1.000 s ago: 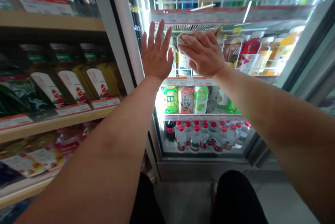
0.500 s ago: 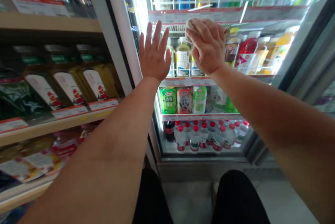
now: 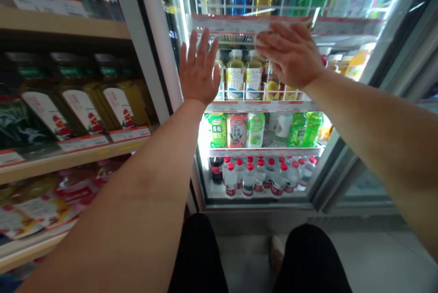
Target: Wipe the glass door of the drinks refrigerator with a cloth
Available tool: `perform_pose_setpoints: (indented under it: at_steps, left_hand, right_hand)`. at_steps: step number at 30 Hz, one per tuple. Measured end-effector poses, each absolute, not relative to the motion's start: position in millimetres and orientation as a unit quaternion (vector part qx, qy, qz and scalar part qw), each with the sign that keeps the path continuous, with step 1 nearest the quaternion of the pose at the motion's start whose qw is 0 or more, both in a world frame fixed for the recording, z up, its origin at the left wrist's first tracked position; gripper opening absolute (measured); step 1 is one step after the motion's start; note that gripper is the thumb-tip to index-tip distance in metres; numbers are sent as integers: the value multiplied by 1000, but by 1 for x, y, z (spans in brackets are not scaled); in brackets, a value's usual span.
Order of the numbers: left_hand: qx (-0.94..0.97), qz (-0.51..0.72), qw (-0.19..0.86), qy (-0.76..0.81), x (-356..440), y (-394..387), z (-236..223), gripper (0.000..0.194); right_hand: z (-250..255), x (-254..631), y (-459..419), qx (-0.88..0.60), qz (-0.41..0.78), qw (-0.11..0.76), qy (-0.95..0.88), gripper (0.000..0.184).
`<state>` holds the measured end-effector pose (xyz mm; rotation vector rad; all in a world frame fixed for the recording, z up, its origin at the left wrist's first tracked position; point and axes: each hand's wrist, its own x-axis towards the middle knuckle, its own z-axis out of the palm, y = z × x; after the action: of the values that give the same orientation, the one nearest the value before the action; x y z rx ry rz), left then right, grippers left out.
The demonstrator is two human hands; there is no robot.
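My left hand lies flat against the left side of the glass door of a lit drinks cooler, fingers spread and holding nothing. Farther right, my right hand presses a light-coloured cloth to the same glass. It is slightly blurred, and the cloth is almost wholly hidden under the palm and fingers. Behind the glass, between the hands, stand tea bottles with pale labels on a wire-fronted shelf.
Left of the cooler are open shelves with bottles of yellowish liquid and price tags. Lower in the cooler are green drink bottles and several red-capped water bottles. A metal door frame runs along the right. My knees are below.
My right hand has slid rightward across the glass with the cloth, its fingers now pointing more to the left. My left hand has stayed flat on the door. The view has shifted slightly.
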<state>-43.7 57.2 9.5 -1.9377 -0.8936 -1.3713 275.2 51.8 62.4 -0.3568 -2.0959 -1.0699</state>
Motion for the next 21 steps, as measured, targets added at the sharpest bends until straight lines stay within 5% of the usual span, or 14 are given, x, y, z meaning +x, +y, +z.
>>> perform_pose_setpoints:
  at_steps: [4,12,18,21]
  left_hand:
    - [-723,-515,314,-337,-45,64,10,74]
    - [-728,-492,278,-389,-37,11,10,68]
    - [-727,-480,270,-410,-36,15,12,73]
    - [-739,-506,262,-360,-40,29,11,73]
  right_hand:
    - [45,296,54,-177,-420,498,-738,54]
    - [20,285,-24,-239,-363,205,-877,44]
    - [-3,313,-18,-328,-457,368,-740,46]
    - [-17,323,-19,-325,-451,315,-769,46]
